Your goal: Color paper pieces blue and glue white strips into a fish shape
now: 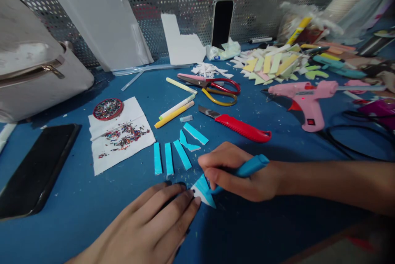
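My right hand (240, 169) is closed round a blue marker (253, 166). The marker's tip is low, at a small white piece (200, 195) that is partly coloured blue. My left hand (154, 218) lies flat on the table with its fingers stretched out. Its fingertips press on the left edge of that piece and hide part of it. Just beyond the hands lie several blue-coloured strips (168, 159) and an angular blue scrap (187, 142). A red utility knife (242, 127) with its blade out rests past my right hand.
On the blue table (129, 202) are a black phone (37, 169), paper with glitter (123, 134), a red dish (108, 109), yellow and green markers (175, 114), scissors (212, 85), a pink glue gun (304, 99) with its cable, and heaped pastel scraps (271, 64). A bag (40, 62) stands left.
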Demonstrator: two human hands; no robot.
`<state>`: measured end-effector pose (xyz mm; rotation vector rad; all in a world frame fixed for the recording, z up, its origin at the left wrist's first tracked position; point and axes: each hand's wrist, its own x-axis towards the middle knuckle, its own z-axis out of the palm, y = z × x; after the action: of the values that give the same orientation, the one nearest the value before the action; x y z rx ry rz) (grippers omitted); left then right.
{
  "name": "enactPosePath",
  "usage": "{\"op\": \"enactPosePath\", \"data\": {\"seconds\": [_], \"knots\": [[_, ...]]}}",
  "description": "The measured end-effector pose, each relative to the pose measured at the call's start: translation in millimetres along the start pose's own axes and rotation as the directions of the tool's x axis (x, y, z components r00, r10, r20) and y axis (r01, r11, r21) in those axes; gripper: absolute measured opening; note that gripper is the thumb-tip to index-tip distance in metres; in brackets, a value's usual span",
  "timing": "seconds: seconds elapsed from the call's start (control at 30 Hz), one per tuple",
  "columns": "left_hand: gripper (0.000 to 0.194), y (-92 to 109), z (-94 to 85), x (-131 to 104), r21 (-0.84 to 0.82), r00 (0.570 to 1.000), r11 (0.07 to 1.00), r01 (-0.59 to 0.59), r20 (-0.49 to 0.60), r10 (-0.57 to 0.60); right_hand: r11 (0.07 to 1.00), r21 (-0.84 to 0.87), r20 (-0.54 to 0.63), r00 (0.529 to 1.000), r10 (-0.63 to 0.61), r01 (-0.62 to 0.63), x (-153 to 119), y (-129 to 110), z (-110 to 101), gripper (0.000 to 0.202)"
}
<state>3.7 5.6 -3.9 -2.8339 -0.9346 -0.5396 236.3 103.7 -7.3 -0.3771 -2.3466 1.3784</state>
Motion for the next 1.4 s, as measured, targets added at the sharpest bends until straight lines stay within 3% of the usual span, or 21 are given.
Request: {"op": "enactPosePath", "data": {"seconds": [0.13, 0.23, 0.57, 0.7, 0.83, 0.97, 1.07, 1.2, 1.33, 1.4], "knots": [[0.034, -0.2, 0.7, -0.3, -0.005, 1.0, 1.0, 0.004, -0.005, -0.004, 0.998, 0.051, 0.109, 0.993, -0.05, 0.045, 0.6, -0.2, -0.7, 0.029], [0.034, 0.3, -0.3, -0.1, 0.001, 1.0, 1.0, -0.005, 0.007, 0.005, 0.999, 0.027, 0.062, 0.998, -0.02, 0.018, 1.1, -0.9, -0.8, 0.03], [0.034, -0.3, -1.3, 0.9, 0.001, 1.0, 1.0, 0.0, 0.015, 0.0, 0.996, 0.061, 0.131, 0.989, -0.073, 0.065, -0.3, 0.6, 0.3, 0.027], [0.035, 0.4, 0.1, 0.0, -0.01, 1.0, 1.0, 0.009, 0.004, -0.009, 0.999, 0.022, 0.064, 0.997, -0.042, 0.04, 0.4, 0.3, 0.1, 0.029], [0.034, -0.5, -1.2, 0.8, -0.008, 1.0, 1.0, -0.001, 0.012, 0.001, 0.996, 0.047, 0.127, 0.989, -0.082, 0.076, -0.1, 0.6, 0.1, 0.027], [0.034, -0.9, -2.4, 0.5, 0.002, 1.0, 1.0, 0.003, 0.005, -0.003, 1.0, 0.014, 0.04, 0.999, -0.02, 0.02, 0.5, 0.3, 0.0, 0.03], [0.034, -0.9, -1.6, -0.1, 0.006, 1.0, 1.0, 0.0, 0.007, 0.0, 0.997, 0.041, 0.112, 0.992, -0.063, 0.059, 0.7, 0.0, 0.0, 0.029], [0.034, -0.1, -1.3, 0.4, 0.005, 1.0, 1.0, -0.002, 0.017, 0.002, 0.999, 0.02, 0.046, 0.998, -0.031, 0.03, 0.2, 0.1, 0.0, 0.029], [0.034, 1.3, -1.1, 0.4, -0.012, 1.0, 1.0, 0.004, 0.005, -0.004, 0.997, 0.054, 0.112, 0.992, -0.064, 0.058, -0.1, 1.0, 0.1, 0.03], [0.034, 1.8, 0.3, -0.4, -0.011, 1.0, 1.0, -0.003, 0.017, 0.003, 0.999, 0.039, 0.059, 0.998, -0.038, 0.036, 0.2, 1.1, 0.0, 0.03]]}}
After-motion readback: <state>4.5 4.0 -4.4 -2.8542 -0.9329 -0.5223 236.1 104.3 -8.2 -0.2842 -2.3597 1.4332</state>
